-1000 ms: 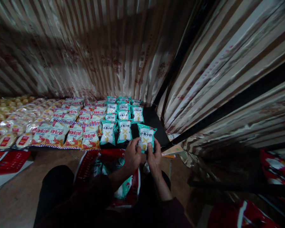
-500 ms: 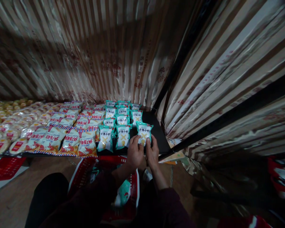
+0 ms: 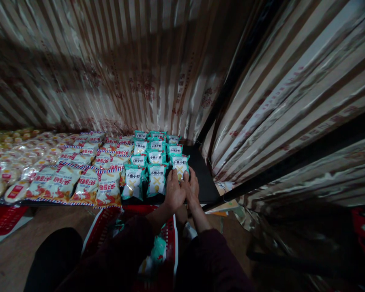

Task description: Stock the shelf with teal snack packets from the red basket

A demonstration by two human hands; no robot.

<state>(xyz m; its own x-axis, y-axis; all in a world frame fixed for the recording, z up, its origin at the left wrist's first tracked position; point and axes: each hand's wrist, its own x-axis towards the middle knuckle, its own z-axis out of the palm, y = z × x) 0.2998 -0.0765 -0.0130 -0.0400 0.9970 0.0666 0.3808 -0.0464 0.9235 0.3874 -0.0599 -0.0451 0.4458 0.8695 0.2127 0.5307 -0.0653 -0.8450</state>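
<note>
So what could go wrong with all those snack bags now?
The left hand and right hand are on a green bag; squeezing too hard might crush what's inside. The left hand is also close to the next green bag in front, so it might bump it. And the orange-and-white bag sits right at the black shelf's front edge, so a nudge could tip it off.

Brown-and-cream striped curtains [image 3: 115, 65] hang in narrow folds behind a low black shelf [image 3: 205, 176], with reddish floral patterns and some lettering printed on the cloth. Dark frame bars [image 3: 276, 162] run at a slant in front of the fabric on the right, and the brownish tiled floor [image 3: 56, 217] shows below the shelf. The light is dim, glinting along the curtain folds and leaving the lower right corner in deep shadow.
</note>
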